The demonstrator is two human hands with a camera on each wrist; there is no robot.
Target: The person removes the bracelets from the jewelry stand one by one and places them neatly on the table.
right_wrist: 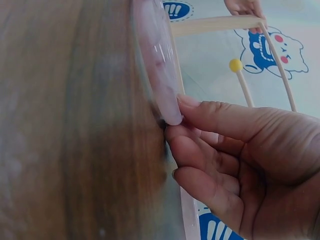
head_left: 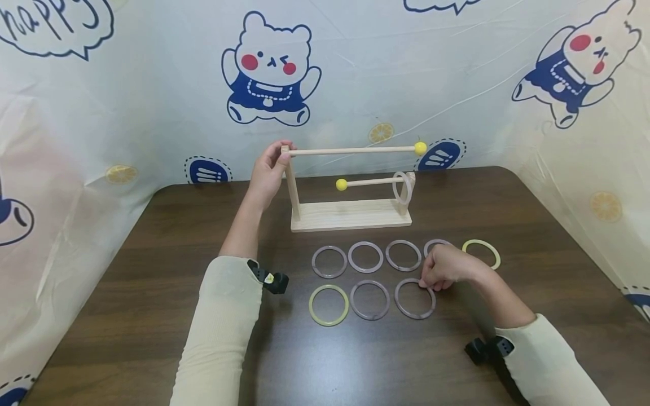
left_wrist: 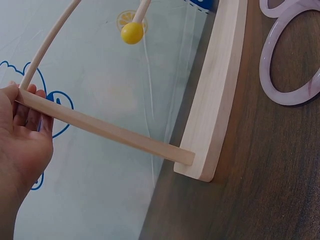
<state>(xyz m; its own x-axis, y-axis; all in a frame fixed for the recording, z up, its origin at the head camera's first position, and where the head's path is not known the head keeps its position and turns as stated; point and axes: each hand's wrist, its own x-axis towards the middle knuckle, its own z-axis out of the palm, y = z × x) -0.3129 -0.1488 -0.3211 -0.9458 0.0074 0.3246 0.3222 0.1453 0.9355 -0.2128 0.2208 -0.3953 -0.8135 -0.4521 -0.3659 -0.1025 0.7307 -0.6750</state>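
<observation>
A wooden rack (head_left: 350, 215) stands at the table's back, with a long upper rod (head_left: 355, 150) and a shorter lower rod (head_left: 376, 182), each tipped by a yellow ball. My left hand (head_left: 269, 172) grips the top of its left post (left_wrist: 105, 125), where the upper rod joins. One pale purple bangle (head_left: 395, 189) hangs on the lower rod by the right post. Between thumb and index finger, my right hand (head_left: 449, 266) pinches the edge of a purple bangle (head_left: 398, 304) at the front row's right end; in the right wrist view that bangle (right_wrist: 159, 65) appears edge-on.
Several more purple bangles (head_left: 366, 244) lie in two rows before the rack. A yellow-green bangle (head_left: 329, 323) is at the front left, another (head_left: 482, 242) at the back right, partly behind my right hand. Behind the brown table (head_left: 137, 316) hangs a printed sheet (head_left: 167, 101).
</observation>
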